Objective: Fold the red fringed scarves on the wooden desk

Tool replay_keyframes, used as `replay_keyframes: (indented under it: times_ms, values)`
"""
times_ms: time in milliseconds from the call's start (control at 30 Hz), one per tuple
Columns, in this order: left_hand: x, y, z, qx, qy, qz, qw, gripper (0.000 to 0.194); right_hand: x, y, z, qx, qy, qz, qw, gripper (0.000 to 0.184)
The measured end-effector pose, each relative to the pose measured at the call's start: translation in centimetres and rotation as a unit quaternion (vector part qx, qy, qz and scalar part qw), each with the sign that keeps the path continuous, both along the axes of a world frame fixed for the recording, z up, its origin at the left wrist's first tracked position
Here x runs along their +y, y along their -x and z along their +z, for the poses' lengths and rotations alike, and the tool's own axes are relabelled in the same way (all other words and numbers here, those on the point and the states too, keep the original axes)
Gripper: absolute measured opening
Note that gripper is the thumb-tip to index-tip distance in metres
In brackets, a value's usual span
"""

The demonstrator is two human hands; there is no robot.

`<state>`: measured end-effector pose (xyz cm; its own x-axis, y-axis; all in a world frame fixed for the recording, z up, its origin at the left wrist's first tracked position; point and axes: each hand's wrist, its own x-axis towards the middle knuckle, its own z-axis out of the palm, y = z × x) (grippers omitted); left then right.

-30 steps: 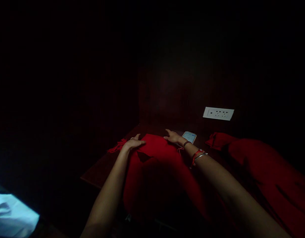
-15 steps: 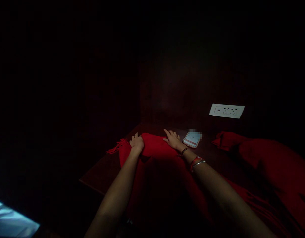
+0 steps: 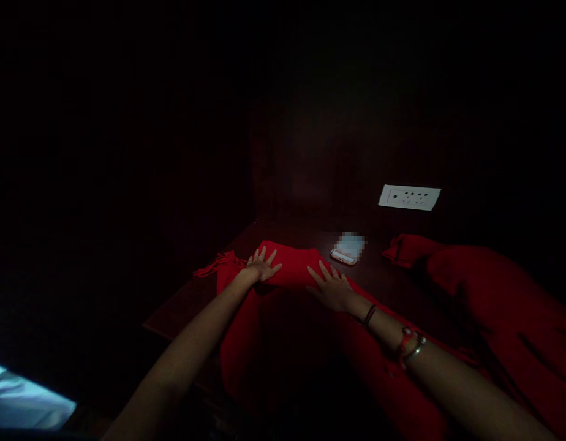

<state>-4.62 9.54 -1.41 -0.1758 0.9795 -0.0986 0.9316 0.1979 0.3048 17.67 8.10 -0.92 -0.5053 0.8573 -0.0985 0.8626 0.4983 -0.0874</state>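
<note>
A red fringed scarf [image 3: 287, 269] lies folded across a dark wooden table [image 3: 182, 306] and hangs over its near edge. My left hand [image 3: 263, 267] rests flat on the scarf's left part, fingers spread. Flat on the cloth a little to the right lies my right hand [image 3: 331, 286], fingers apart too, with bracelets on its wrist. Neither hand grips anything. Red fringe [image 3: 214, 265] sticks out at the scarf's left end.
A lit phone [image 3: 348, 248] lies on the table just beyond my right hand. A white wall socket [image 3: 409, 197] is behind it. More red cloth [image 3: 489, 294] is heaped at the right. A pale lit surface [image 3: 21, 401] shows at the lower left. The room is very dark.
My left hand has opened from a curled grip to flat on the scarf. My right hand slid back toward me over the cloth, away from the phone.
</note>
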Motion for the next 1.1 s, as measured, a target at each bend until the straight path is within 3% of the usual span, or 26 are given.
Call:
replay_keyframes:
  times_ms: [133, 233, 367, 433, 533, 633, 700, 767, 800, 933, 1100]
  values:
    - [0.6, -1.9, 0.8, -0.041, -0.062, 0.029, 0.997, 0.072, -2.2, -2.6, 1.5, -0.038, 0.01, -0.088, 0.995, 0.069]
    - [2.3, -2.7, 1.7, -0.132, -0.066, 0.06, 0.987, 0.061, -1.8, -3.9, 3.9, -0.055, 0.068, -0.094, 0.992, 0.067]
    - [3.5, -3.2, 2.0, -0.202, -0.055, 0.077, 0.975, 0.025, 2.2, -3.2, 6.2, 0.059, 0.003, -0.092, 0.994, 0.047]
    - [3.3, -3.4, 1.8, -0.239, -0.088, 0.077, 0.964, 0.015, 4.7, -2.0, 6.3, 0.105, -0.011, -0.104, 0.989, 0.046]
    - [2.6, -3.8, 1.9, -0.292, -0.142, 0.051, 0.944, 0.01, 7.5, -0.3, 5.2, 0.119, 0.037, -0.086, 0.988, 0.044]
    - [1.9, -4.2, 2.6, -0.428, -0.202, -0.061, 0.879, 0.008, 8.6, 0.2, 3.7, 0.212, 0.108, -0.027, 0.971, 0.041]
    - [1.5, -4.5, 3.3, -0.515, -0.21, -0.151, 0.817, 0.01, 8.8, -0.2, 3.0, 0.344, 0.171, 0.032, 0.923, 0.04]
    - [1.0, -4.8, 4.0, -0.558, -0.192, -0.205, 0.781, 0.013, 8.8, -1.0, 2.8, 0.445, 0.216, 0.075, 0.866, 0.044]
    - [0.8, -4.9, 4.3, -0.569, -0.183, -0.219, 0.771, 0.015, 8.8, -1.4, 2.9, 0.463, 0.229, 0.088, 0.852, 0.046]
    - [0.7, -5.2, 5.1, -0.56, -0.21, -0.196, 0.777, 0.02, 9.1, -2.7, 4.4, 0.465, 0.217, 0.126, 0.849, 0.04]
    - [1.5, -5.1, 4.3, -0.523, -0.246, -0.09, 0.811, 0.026, 8.9, -2.8, 6.8, 0.451, 0.024, 0.117, 0.885, 0.033]
